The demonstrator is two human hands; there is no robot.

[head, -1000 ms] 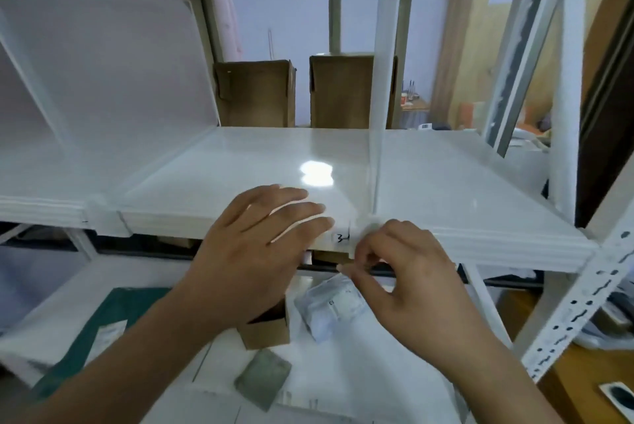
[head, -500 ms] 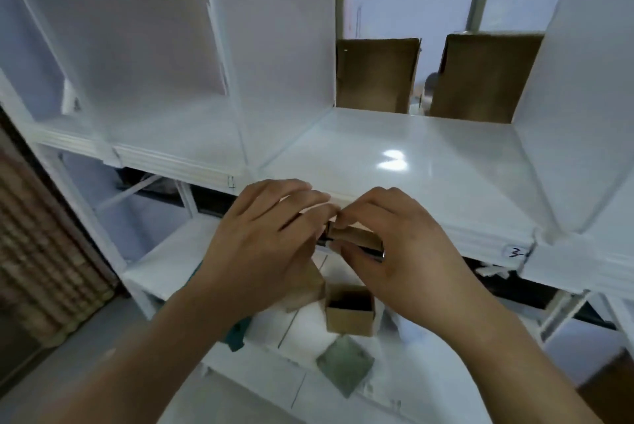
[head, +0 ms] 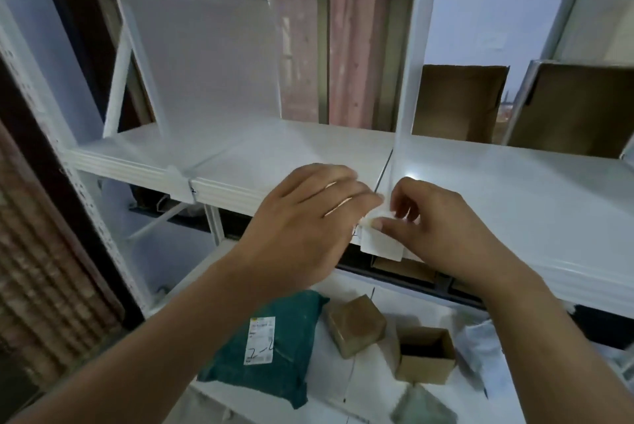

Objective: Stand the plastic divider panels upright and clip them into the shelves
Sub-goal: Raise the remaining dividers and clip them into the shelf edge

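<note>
Pinching the clip [head: 381,246], right hand [head: 446,238] hides foot of divider panel [head: 415,46]

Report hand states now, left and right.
Left hand: open, straight fingers at the divider panel base.
Right hand: pinching the white clip on the shelf edge.

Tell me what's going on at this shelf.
A person is fitting a plastic divider panel onto the white shelf. The panel stands upright, seen edge-on, and both hands work at its foot by the shelf's front lip. The right hand pinches a white clip there, while the left hand rests straight fingers beside it. Whether the clip is fully seated cannot be told. Further left, another panel stands with a second clip. A green parcel and small boxes lie below.
</note>
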